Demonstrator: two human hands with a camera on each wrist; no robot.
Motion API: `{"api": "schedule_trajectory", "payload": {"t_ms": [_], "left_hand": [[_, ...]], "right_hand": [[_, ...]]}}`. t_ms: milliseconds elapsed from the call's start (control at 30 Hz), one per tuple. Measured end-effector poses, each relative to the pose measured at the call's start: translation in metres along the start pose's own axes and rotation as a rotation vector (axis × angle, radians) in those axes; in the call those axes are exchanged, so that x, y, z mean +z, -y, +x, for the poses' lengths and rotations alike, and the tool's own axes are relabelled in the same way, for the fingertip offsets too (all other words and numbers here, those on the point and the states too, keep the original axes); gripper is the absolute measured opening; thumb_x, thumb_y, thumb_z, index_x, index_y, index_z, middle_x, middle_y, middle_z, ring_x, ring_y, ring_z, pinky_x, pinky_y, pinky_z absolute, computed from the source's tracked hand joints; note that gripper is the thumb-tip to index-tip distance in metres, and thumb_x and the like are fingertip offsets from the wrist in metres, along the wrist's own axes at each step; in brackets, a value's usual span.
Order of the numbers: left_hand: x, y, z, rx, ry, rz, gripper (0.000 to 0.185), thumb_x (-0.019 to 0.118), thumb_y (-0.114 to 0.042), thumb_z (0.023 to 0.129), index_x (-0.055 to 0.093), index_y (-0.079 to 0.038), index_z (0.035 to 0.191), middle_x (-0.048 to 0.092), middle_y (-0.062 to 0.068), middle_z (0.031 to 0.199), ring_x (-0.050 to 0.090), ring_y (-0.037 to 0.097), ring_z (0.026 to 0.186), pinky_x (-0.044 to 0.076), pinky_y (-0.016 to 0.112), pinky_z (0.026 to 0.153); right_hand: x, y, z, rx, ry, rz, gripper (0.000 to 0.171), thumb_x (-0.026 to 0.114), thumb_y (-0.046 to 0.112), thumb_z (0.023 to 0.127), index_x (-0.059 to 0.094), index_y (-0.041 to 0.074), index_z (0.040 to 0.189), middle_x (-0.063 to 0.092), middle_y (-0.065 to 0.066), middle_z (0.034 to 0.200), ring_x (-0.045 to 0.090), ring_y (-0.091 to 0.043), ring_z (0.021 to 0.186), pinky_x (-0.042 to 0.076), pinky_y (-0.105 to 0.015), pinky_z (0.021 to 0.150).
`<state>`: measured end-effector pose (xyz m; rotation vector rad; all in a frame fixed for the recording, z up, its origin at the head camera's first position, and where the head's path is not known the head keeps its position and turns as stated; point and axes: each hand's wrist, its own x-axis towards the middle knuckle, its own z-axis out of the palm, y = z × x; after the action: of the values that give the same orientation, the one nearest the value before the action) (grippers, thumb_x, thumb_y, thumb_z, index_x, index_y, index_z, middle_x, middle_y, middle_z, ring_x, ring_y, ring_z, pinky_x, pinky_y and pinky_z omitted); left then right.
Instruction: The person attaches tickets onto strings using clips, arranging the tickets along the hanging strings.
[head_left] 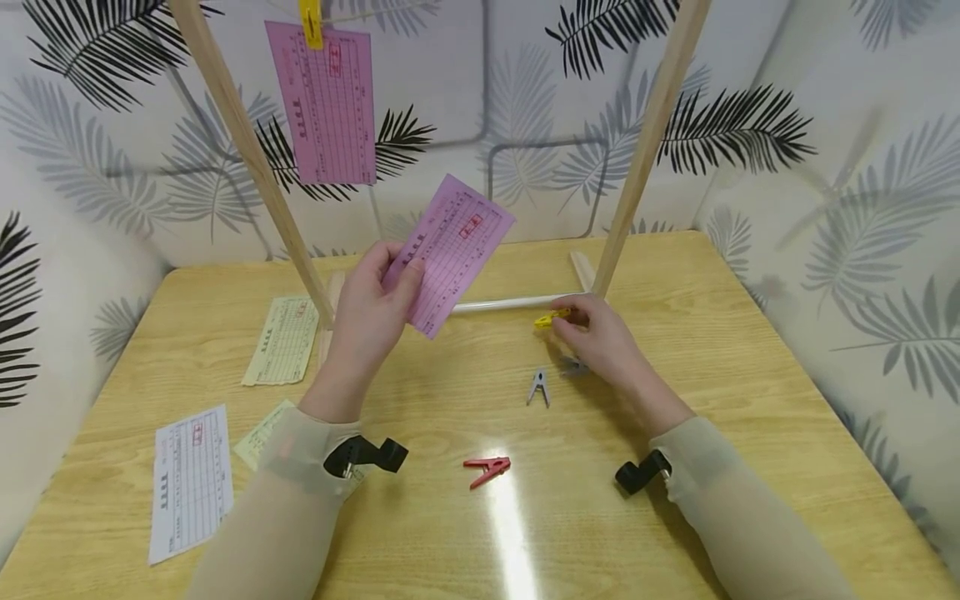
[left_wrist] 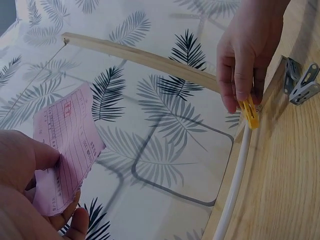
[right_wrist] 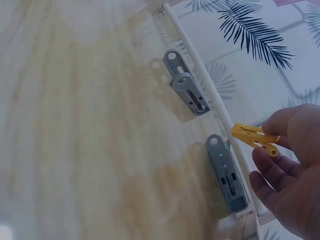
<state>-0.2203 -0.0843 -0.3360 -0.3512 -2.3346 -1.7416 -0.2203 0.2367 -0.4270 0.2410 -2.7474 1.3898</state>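
My left hand (head_left: 372, 308) pinches a pink printed slip (head_left: 457, 250) between thumb and fingers, holding it tilted above the table. In my right hand (head_left: 603, 337) a yellow clothespin (right_wrist: 255, 136) is pinched by its handle ends, close to the white rod (head_left: 510, 303). Another pink slip (head_left: 326, 108) hangs at the upper left from a string, under a yellow clothespin (head_left: 311, 23). Two grey clothespins (right_wrist: 189, 92) lie near my right hand; one grey clothespin (head_left: 538, 387) shows plainly in the head view, the other partly behind the hand. A red clothespin (head_left: 487, 471) lies nearer the front.
Wooden posts rise on the left (head_left: 247, 150) and right (head_left: 652, 142), joined low down by the white rod. Two yellowish slips, one a yellow slip (head_left: 283, 340), and a white slip (head_left: 192, 483) lie on the left of the wooden table (head_left: 750, 375). Leaf-patterned cloth hangs behind.
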Motion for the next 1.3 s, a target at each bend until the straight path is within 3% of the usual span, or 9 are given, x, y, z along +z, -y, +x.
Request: {"api": "schedule_trajectory", "payload": {"t_ms": [400, 667, 833, 1100, 1300], "left_hand": [[0.007, -0.007, 0.013, 0.039, -0.065, -0.122, 0.018, 0.064, -0.013, 0.113, 0.065, 0.001, 0.124, 0.068, 0.011, 0.107, 0.066, 0.020, 0.089, 0.060, 0.028, 0.071], [0.014, -0.012, 0.022, 0.060, -0.131, -0.213, 0.018, 0.064, -0.012, 0.113, 0.065, 0.001, 0.125, 0.067, 0.008, 0.105, 0.063, 0.018, 0.091, 0.058, 0.031, 0.075], [0.021, -0.015, 0.030, 0.094, -0.159, -0.300, 0.018, 0.063, -0.011, 0.113, 0.063, 0.001, 0.126, 0.070, 0.007, 0.110, 0.066, 0.018, 0.096, 0.062, 0.034, 0.082], [0.030, -0.016, 0.040, 0.118, -0.209, -0.411, 0.017, 0.063, -0.008, 0.113, 0.063, 0.004, 0.126, 0.072, 0.007, 0.110, 0.069, 0.018, 0.097, 0.062, 0.035, 0.085], [0.034, -0.018, 0.044, 0.119, -0.236, -0.443, 0.014, 0.063, -0.008, 0.113, 0.064, 0.002, 0.123, 0.073, 0.007, 0.109, 0.069, 0.018, 0.096, 0.062, 0.034, 0.084]], "right_hand": [[-0.020, 0.031, 0.013, -0.060, -0.042, 0.088, 0.034, 0.071, 0.014, 0.110, 0.066, 0.002, 0.142, 0.064, -0.016, 0.137, 0.066, -0.032, 0.125, 0.054, -0.047, 0.109], [-0.054, 0.075, 0.018, -0.132, -0.114, 0.100, 0.034, 0.075, 0.018, 0.109, 0.068, 0.005, 0.139, 0.070, -0.011, 0.130, 0.070, -0.021, 0.116, 0.056, -0.024, 0.093], [-0.080, 0.110, 0.026, -0.220, -0.187, 0.095, 0.033, 0.078, 0.012, 0.106, 0.070, 0.003, 0.137, 0.073, -0.010, 0.125, 0.070, -0.013, 0.106, 0.055, -0.020, 0.090], [-0.114, 0.167, 0.040, -0.350, -0.254, -0.050, 0.032, 0.080, 0.011, 0.104, 0.073, 0.005, 0.134, 0.076, -0.008, 0.121, 0.070, -0.010, 0.100, 0.055, -0.020, 0.089], [-0.130, 0.202, 0.044, -0.347, -0.256, -0.148, 0.035, 0.080, 0.017, 0.105, 0.073, 0.010, 0.138, 0.076, -0.004, 0.125, 0.070, -0.008, 0.104, 0.054, -0.022, 0.096]]}}
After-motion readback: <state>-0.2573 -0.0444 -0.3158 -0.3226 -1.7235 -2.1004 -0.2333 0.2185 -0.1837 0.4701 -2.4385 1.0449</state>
